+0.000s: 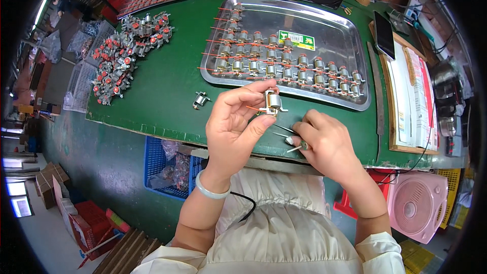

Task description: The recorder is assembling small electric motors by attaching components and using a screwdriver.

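1. Silver metal part [274, 102], pinched between your left hand's [231, 122] thumb and fingertips; that grip is closed to the part's width.
2. Your right hand's [325, 144] grip is curled closed around a thin tool [285, 128], its points toward the part, near it.
3. The part sits upright at your left fingertips, over the bench [167, 114], just on your side of the tray [335, 102].
4. A loose matching piece [201, 100] lies left of your left hand.

Silvery component [274, 102], seemingly orange wire [254, 108], green tabletop [162, 86]
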`<state>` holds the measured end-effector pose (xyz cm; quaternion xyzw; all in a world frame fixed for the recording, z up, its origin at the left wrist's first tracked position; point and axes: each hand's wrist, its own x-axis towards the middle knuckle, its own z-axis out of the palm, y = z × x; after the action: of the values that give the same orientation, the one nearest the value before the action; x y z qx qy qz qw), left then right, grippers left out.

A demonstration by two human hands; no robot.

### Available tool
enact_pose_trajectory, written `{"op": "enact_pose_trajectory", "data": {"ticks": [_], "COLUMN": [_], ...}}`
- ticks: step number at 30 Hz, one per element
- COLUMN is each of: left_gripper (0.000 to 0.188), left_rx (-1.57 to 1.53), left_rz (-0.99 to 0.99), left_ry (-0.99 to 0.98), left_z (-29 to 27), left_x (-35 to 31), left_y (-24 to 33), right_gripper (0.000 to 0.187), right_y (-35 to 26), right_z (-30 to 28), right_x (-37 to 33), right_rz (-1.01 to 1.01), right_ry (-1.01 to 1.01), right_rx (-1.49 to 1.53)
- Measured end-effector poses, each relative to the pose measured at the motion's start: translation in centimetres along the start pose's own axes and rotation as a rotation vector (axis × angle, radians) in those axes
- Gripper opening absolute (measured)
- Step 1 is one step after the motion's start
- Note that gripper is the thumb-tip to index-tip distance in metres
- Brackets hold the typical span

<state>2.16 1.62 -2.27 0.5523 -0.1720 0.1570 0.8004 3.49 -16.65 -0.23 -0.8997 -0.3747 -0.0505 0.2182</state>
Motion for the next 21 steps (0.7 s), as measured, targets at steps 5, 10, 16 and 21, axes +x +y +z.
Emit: {"op": "enact_pose_trajectory", "data": {"ticks": [5,10,16,21], "left_gripper": [0.036,0.043,0.056,0.023], "left_rx": [0.042,-0.002,0.197,0.475], "left_rz": [-0.024,-0.074,-0.114,0.001], "left_ry": [-0.007,0.033,0.205,0.276], "left_z": [0.3,0.3,-0.7,-3.3], "left_x": [-0.5,-0.6,0.0,0.5], "left_y": [-0.5,-0.6,0.2,1.4], "right_gripper": [0.021,0.021,0.02,0.021], "right_y": [-1.5,0.1,7.8,11.4], "right_z": [-1.6,-1.1,-2.3,-2.6], "right_x": [1.9,3.3,7.1,8.9], "right_rz": [0.109,-0.069,-0.013,0.015], "right_ry": [0.144,0.202,0.234,0.094], "right_rx": [0.437,0.357,-0.213,-0.254]}}
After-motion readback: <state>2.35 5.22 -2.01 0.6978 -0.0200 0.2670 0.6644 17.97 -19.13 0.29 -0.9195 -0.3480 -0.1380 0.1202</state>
